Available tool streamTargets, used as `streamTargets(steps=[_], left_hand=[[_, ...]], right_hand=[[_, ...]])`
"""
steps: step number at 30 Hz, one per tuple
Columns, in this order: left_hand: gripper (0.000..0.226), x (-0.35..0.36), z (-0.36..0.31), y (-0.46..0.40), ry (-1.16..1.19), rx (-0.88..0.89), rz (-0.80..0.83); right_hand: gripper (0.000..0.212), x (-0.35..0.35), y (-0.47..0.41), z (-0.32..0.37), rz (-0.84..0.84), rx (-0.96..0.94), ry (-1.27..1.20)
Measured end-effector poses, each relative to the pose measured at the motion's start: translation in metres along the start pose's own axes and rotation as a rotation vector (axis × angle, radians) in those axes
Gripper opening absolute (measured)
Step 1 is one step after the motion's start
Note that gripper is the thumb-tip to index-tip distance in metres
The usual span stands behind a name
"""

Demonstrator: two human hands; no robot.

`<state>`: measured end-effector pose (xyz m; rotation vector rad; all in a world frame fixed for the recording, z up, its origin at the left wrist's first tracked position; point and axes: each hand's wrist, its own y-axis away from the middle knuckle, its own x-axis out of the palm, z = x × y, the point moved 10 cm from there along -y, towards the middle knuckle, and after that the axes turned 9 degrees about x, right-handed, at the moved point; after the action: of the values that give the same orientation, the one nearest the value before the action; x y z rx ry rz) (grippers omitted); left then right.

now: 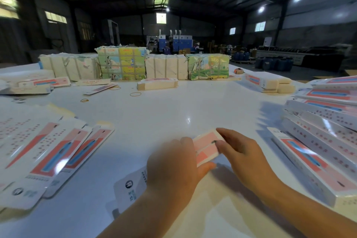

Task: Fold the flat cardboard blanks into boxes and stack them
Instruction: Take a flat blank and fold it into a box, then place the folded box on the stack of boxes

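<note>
Standing at a wide white counter point(158, 110) in a dim hall. Wrapped bundles point(121, 65) are sitting in a row far beyond my grip, along the counter's back edge.

Folded boxes point(326, 121) are piling up to the right of my grip, stack leaning in several layers. Flat blanks point(56, 152) are lying fanned out to the left of it, overlapping, printed side up. A few rubber bands point(135, 94) are lying loose well ahead of my hands.

The blank in hand point(205, 148) is sitting low over the counter directly in front of me, running from its pink end ahead to its white logo end nearest me. My left hand point(173, 162) is gripping it across the middle, fingers curled over the top and thumb coming round its right edge. My right hand point(241, 152) is pinching the far pink end, fingertips on the top face. Both grips clenched on the cardboard. Motion blur is hiding the flaps, so I cannot tell which crease is being worked.

Judgement: I am squaring the sleeve open, early in this box. To do it well I should be keeping the left grip firm as an anchor, pushing the far end along the scored lines rather than across the panel, and tucking the flap only once the corners stand square, else the printed face will buckle.
</note>
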<state>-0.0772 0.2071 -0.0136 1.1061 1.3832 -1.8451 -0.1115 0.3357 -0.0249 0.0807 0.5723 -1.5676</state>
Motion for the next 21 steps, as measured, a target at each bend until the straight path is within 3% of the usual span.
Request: streamTargets(steps=[2, 7, 18, 21], left_hand=[[0.073, 0.002, 0.009, -0.001, -0.056, -0.033, -0.042], [0.069, 0.016, 0.011, 0.000, -0.078, -0.048, 0.028], [0.070, 0.024, 0.015, -0.005, -0.093, -0.050, 0.080], [0.067, 0.018, 0.022, -0.006, -0.084, -0.031, 0.073]], right_hand=[[0.009, -0.008, -0.005, -0.006, -0.076, 0.032, 0.078], [0.028, -0.010, -0.005, -0.002, -0.144, 0.009, 0.327], [0.023, -0.007, -0.007, -0.010, -0.135, 0.041, 0.154], [0.008, -0.004, -0.009, -0.002, -0.067, -0.021, 0.131]])
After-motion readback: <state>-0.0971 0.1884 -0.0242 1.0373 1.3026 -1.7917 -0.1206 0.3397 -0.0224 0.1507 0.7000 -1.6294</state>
